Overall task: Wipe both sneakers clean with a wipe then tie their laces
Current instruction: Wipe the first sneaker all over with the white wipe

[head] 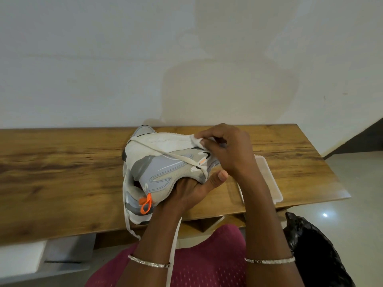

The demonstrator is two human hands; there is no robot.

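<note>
A grey and white sneaker (163, 168) with an orange heel loop lies on its side above the wooden table (62, 172), sole turned away from me. My left hand (192, 191) grips it from underneath, thumb up by the toe end. My right hand (226, 150) pinches a white wipe (195, 139) against the sole edge near the toe. The loose white laces (178, 157) cross the upper and hang off the table's front edge. A second sneaker is not in view.
A white tray-like pack (269, 179) lies on the table to the right, partly behind my right forearm. A black plastic bag (315, 251) sits on the floor at the lower right. A white wall rises just behind the table.
</note>
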